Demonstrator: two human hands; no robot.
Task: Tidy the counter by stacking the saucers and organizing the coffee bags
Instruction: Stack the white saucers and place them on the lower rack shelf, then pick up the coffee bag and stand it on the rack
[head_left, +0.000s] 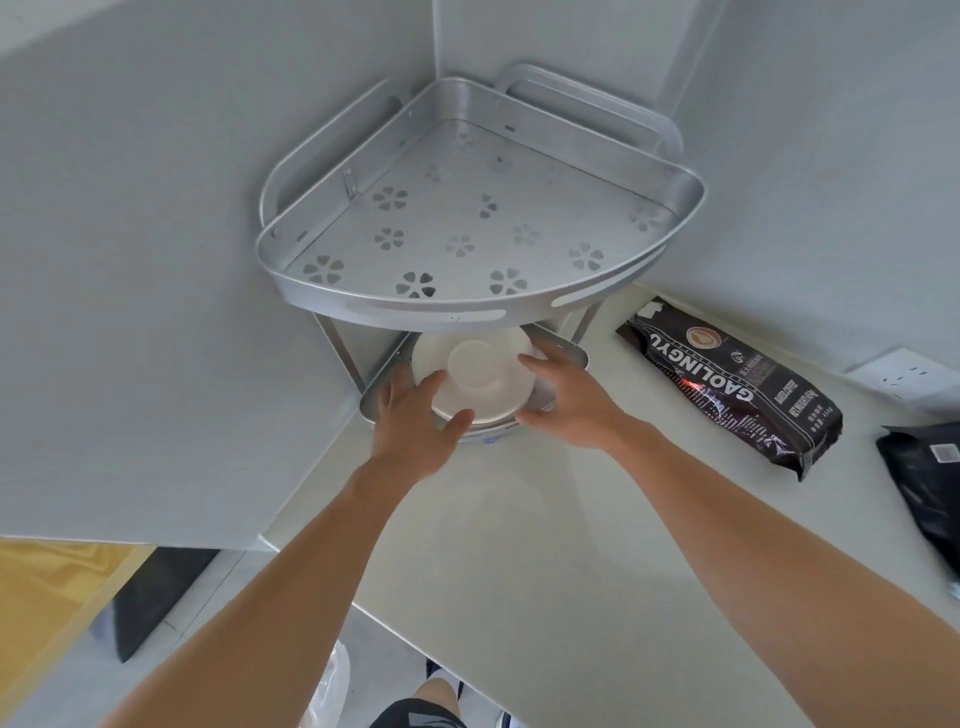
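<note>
Left grip, right grip spread, outstretched

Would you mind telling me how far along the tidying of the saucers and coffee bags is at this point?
Saucers look nearly done: the white saucer stack sits on the lower tier of the corner rack. In hand: the left hand and right hand grip the stack's edges. Left to do: the printed coffee bag and the plain black bag lie flat, apart on the counter.
</note>
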